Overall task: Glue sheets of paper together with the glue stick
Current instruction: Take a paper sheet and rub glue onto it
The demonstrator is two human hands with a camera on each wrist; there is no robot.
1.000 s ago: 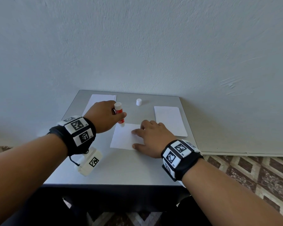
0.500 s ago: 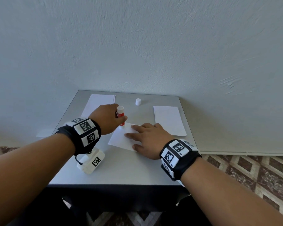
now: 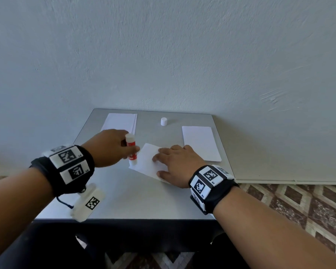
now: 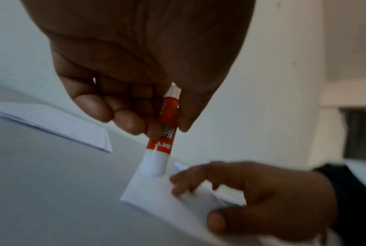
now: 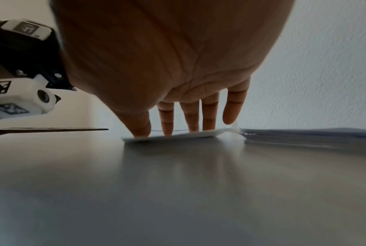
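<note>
My left hand (image 3: 113, 146) (image 4: 148, 108) grips a red and white glue stick (image 3: 131, 150) (image 4: 163, 133), held nearly upright with its lower end on the left edge of a small white sheet of paper (image 3: 146, 162) (image 4: 156, 196). My right hand (image 3: 177, 164) (image 5: 188, 116) lies on that sheet with straight fingers pressing it flat to the grey table (image 3: 134, 197). In the right wrist view the sheet (image 5: 177, 135) shows edge-on under the fingertips. The glue's own tip is hidden.
The glue stick's white cap (image 3: 163, 121) stands near the table's far edge. A stack of white paper (image 3: 120, 122) lies at the far left, another stack (image 3: 201, 142) (image 5: 304, 134) at the right. A pale wall rises behind; patterned floor lies to the right.
The glue stick has moved down the sheet's left edge toward me. The sheet has turned a little under my right hand, which shifted left on it.
</note>
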